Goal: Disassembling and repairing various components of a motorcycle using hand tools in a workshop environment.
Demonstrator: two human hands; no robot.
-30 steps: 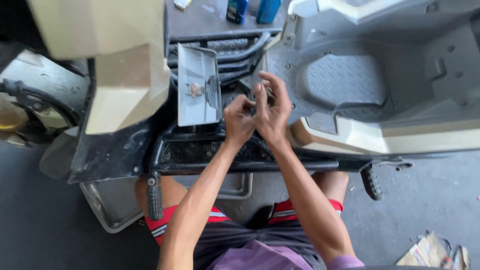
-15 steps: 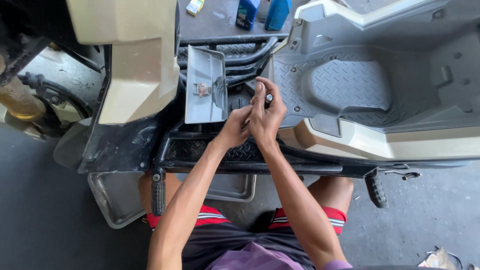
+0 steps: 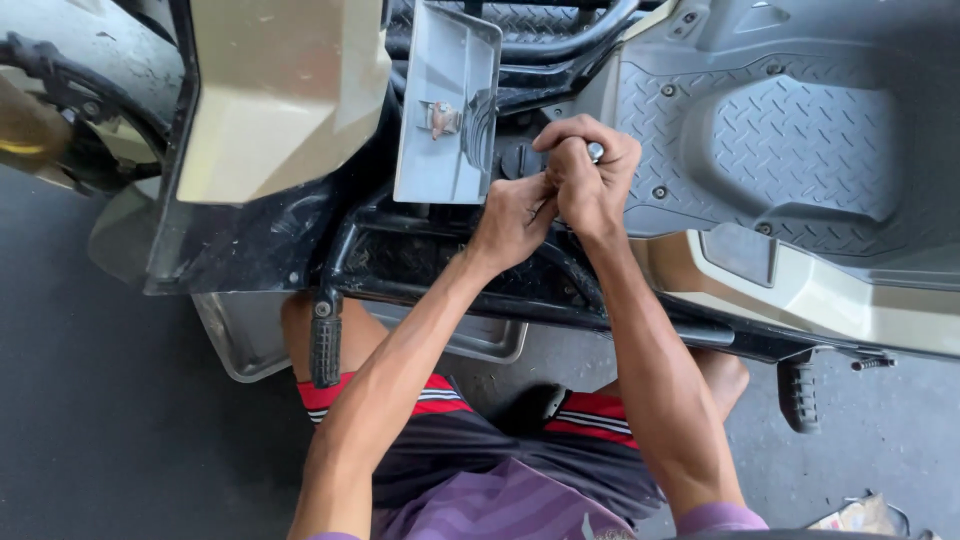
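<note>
Dark workshop floor (image 3: 80, 400) under a stripped scooter; right hand (image 3: 590, 175) is clenching a metal-tipped tool (image 3: 596, 151) beside the grey tray (image 3: 445, 110), left hand (image 3: 515, 215) pinching sth hidden. Tool prob. stiff, light; best held round its handle.

1. A vehicle repair spot, workshop-like, with work done low on a bare grey concrete floor (image 3: 90, 400).
2. A scooter (image 3: 760, 130) stands partly stripped: beige body panels (image 3: 280, 90), black frame tubes (image 3: 440, 270) and a grey footboard are exposed.
3. A metal tray (image 3: 240, 340) lies on the floor beneath it.
</note>
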